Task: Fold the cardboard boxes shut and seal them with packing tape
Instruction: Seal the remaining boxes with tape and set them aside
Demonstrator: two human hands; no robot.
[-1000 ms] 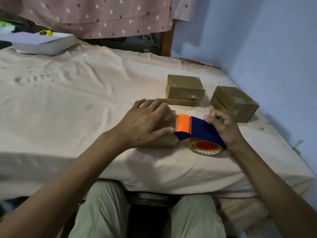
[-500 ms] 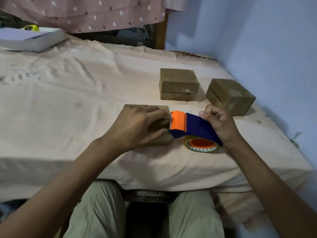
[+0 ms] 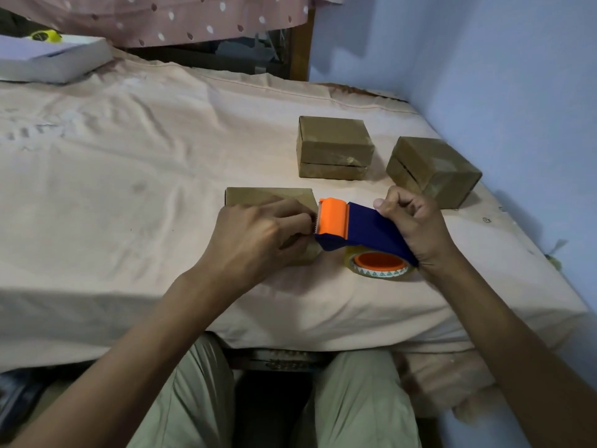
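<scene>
The small brown cardboard box [image 3: 269, 202] being taped sits on the peach sheet-covered bed [image 3: 129, 189], near its front edge, mostly hidden under the left hand [image 3: 258, 240]. That hand lies across the box top with its fingers curled toward the box's right end, where the fingertips meet the toothed edge of the tape dispenser; whether they pinch the tape I cannot tell. The right hand [image 3: 416, 227] is clenched around the dark blue handle of the orange-and-blue tape dispenser [image 3: 349, 229], whose orange head touches the box's right side. Its clear tape roll with an orange core [image 3: 379, 265] hangs just below the handle. Behind, 2 more brown cardboard boxes [image 3: 334, 147] [image 3: 433, 171] rest on the bed, near each other, close to the pale blue wall [image 3: 500, 76]. A flat white box [image 3: 55, 59] lies at the far left.
</scene>
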